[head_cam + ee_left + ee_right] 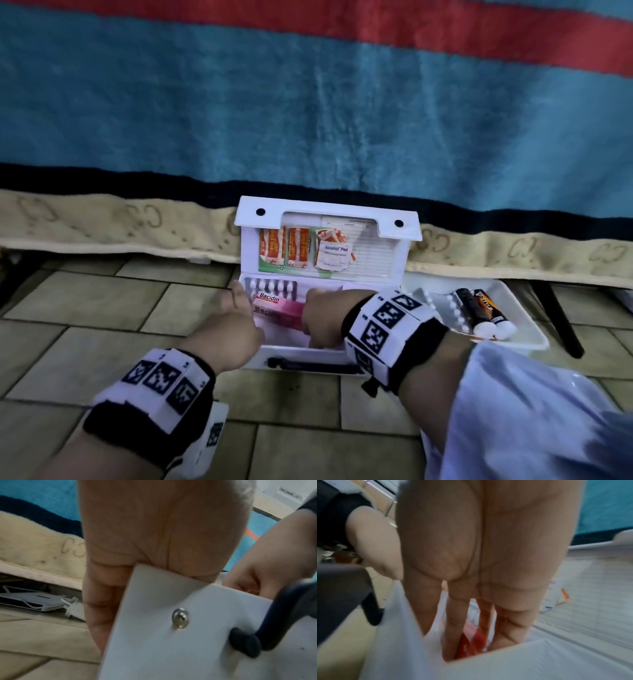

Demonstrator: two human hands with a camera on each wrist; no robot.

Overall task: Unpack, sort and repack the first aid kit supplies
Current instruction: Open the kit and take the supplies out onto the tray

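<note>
The white first aid kit box (308, 356) stands open on the tiled floor, its lid (325, 209) upright with plasters (284, 246) and an alcohol pad (334, 255) tucked inside. A blister pack (270, 286) and a pink Bacidin box (277, 310) lie in the base. My right hand (322, 308) reaches down into the kit, and its fingers (452, 628) close around the Bacidin box (471, 642). My left hand (239, 308) straddles the kit's left wall (171, 642). Its fingers (99, 608) lie outside the wall, and its thumb is hidden.
A white tray (534, 339) right of the kit holds blister packs (445, 308) and two dark tubes (479, 308). A blue and red blanket (308, 120) hangs just behind. A black leg (558, 318) stands at the far right. White devices (39, 601) lie under the bed.
</note>
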